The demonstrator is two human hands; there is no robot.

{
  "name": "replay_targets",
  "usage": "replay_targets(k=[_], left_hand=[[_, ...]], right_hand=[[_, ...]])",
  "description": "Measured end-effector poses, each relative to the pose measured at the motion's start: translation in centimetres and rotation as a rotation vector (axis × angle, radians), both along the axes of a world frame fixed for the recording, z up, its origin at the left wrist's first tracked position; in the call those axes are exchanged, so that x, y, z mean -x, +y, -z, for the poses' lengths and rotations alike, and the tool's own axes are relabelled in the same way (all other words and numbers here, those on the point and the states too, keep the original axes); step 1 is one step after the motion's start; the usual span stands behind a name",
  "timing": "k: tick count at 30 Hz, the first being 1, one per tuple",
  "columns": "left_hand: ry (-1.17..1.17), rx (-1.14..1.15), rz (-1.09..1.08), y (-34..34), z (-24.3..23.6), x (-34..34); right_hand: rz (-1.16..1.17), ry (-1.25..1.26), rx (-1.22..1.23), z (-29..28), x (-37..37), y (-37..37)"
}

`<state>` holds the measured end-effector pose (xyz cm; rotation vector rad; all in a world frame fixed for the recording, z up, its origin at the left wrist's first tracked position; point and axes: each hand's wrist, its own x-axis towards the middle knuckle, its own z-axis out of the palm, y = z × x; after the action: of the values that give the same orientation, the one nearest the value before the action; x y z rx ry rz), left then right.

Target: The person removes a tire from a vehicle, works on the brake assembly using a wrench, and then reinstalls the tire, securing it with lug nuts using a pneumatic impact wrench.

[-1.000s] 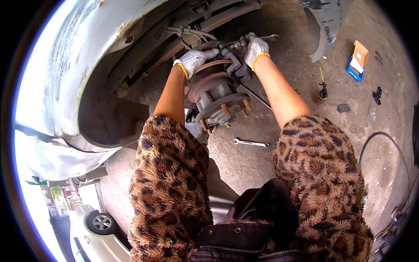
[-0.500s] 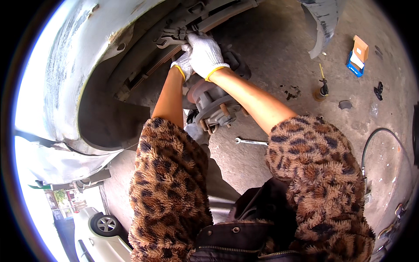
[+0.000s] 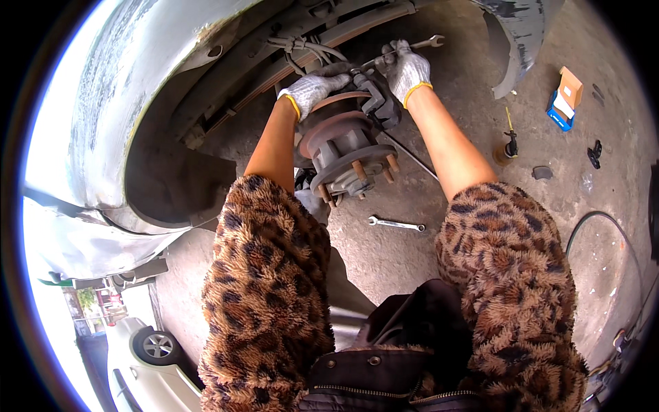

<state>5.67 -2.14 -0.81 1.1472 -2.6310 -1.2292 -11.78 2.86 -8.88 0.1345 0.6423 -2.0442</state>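
Observation:
My right hand (image 3: 406, 71), in a white knit glove, grips a combination wrench (image 3: 432, 42); its open end sticks out to the right. The wrench's other end reaches left to the brake caliper (image 3: 381, 103). My left hand (image 3: 312, 90), gloved too, is at the caliper's left side, above the rusty brake disc (image 3: 340, 103). Its fingers are closed together near the wrench's far end; what they hold is hidden. Below is the wheel hub (image 3: 353, 172) with bare studs. Cables (image 3: 302, 47) run behind my left hand.
A second wrench (image 3: 397, 223) lies on the concrete floor. A thin rod (image 3: 412, 155) slants below the caliper. To the right are an opened blue-and-orange box (image 3: 566, 99), a small container (image 3: 506, 147), a dark pad (image 3: 542, 172) and a black hose (image 3: 583, 220). The car's fender (image 3: 103, 110) curves at left.
My hands have parted: the right moved right with the wrench, and the left shifted down beside the caliper. The wrench now extends rightward, and the disc and caliper are more exposed.

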Motion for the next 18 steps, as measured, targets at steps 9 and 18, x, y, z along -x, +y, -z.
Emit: replay_targets(k=[9, 18], left_hand=[[-0.078, 0.014, 0.007, 0.5, -0.7, 0.1], [-0.010, 0.003, -0.012, -0.2, 0.2, 0.0]], right_hand=[[0.085, 0.074, -0.122, -0.5, -0.9, -0.6], [0.187, 0.808, -0.163, -1.7, -1.3, -1.2]])
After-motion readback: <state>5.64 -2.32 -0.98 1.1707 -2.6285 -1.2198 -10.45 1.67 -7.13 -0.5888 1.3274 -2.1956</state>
